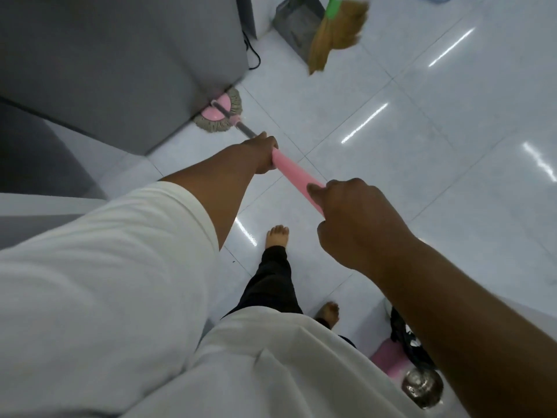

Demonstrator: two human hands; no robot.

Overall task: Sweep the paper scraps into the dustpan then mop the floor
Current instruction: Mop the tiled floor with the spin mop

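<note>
Pink mop handle (294,173) gripped lower down by left hand (262,155), upper end clasped by right hand (355,224), mop head (220,113) on floor (391,146) against grey cabinet (120,70), broom (337,28), perhaps dustpan (292,22), beyond.

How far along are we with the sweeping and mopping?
Sweeping looks done: the straw broom with green collar and grey dustpan are set aside, and no paper scraps show on the white tiled floor. Mopping is in hand: left hand and right hand grip the pink mop handle, its round string mop head at the grey cabinet's base. Probably left: the open tiles.
</note>
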